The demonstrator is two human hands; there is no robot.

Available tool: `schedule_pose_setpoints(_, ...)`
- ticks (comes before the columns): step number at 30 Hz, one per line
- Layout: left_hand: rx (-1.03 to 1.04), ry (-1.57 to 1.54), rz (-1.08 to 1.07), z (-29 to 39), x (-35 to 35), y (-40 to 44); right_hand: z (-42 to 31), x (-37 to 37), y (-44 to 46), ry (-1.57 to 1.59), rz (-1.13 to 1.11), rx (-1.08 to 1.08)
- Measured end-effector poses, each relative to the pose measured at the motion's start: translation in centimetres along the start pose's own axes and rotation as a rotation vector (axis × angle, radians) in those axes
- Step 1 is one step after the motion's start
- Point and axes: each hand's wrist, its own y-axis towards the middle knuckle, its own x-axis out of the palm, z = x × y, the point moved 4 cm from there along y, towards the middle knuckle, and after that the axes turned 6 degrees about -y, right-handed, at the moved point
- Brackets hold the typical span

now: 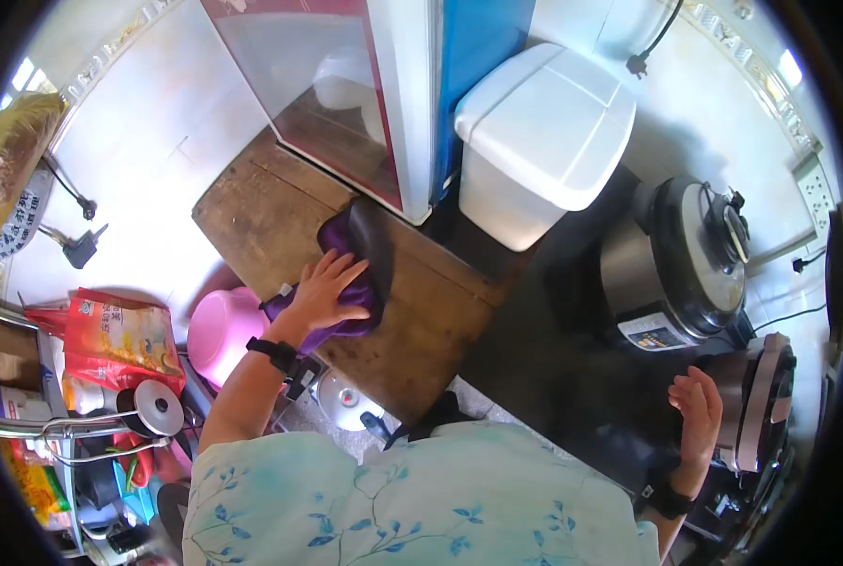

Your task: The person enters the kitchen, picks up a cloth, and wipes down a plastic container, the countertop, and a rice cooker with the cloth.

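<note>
My left hand (325,292) lies with fingers spread on a soft, shiny purple and black fabric item (351,325), whose exact kind I cannot make out. This item rests on a brown wooden tabletop (421,292). Off to the right, my right hand (697,407) is in the air over the edge of the black counter (553,349), its fingers loosely bent and nothing visible in them. Closest to that hand is a pinkish-brown cooker (756,406). Both wrists wear black bands.
A silver pressure cooker (671,264) and a white lidded bin (544,132) stand on the black counter. Behind the wood is a cabinet with a glass door (322,104). At left are a pink basin (223,335), a red bag (120,340) and a crowded rack (54,429).
</note>
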Motion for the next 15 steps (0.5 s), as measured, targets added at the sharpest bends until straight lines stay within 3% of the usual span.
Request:
schedule_pose_setpoints(3,-0.145,0.109,-0.01,-1.9,4.8,-5.0,-0.5,1.6,-0.4,-0.013,-0.02,0.043)
schedule_pose_setpoints(5,-0.302,0.069,0.2,-0.6,6.2,-5.1,-0.7,2.8,-0.3,-0.017,-0.035,0.053)
schedule_pose_setpoints(9,-0.235,0.001,0.218,1.4,5.8,-4.2,-0.6,3.8,0.5,-0.053,-0.058,0.08)
schedule_pose_setpoints(11,-0.555,-0.401,0.503,-1.1,3.8,-2.8,-0.8,3.7,1.1,-0.059,-0.066,0.069)
schedule_pose_setpoints(15,-0.71,-0.785,0.852,-5.5,-5.9,1.0,-0.8,3.4,1.9,-0.104,-0.014,0.08)
